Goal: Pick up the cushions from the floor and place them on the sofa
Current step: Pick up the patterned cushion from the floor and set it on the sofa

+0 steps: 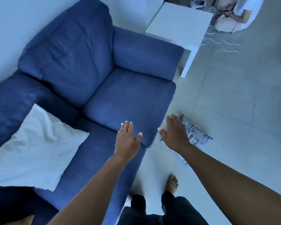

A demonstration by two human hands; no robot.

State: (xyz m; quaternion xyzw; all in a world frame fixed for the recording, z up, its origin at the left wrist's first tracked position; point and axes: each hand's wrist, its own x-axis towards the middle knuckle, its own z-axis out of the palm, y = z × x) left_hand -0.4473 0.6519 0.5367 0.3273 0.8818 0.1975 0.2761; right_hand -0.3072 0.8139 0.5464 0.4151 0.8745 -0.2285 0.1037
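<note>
A blue sofa (120, 95) fills the left and middle of the view. A white cushion (36, 148) lies on its left seat. On the tiled floor just right of the sofa's front corner lies a grey-and-white patterned cushion (196, 135), partly hidden behind my right hand and forearm. My right hand (175, 133) hovers over that cushion, fingers spread, holding nothing. My left hand (128, 138) is stretched out above the sofa's front seat edge, palm down and empty.
A white side table (182, 23) stands by the sofa's right armrest. Behind it, white cords (224, 44) trail on the floor near a pale chair (230, 17). My bare foot (173, 183) and dark trouser legs are at the bottom. Pale tiled floor (234, 103) spreads to the right.
</note>
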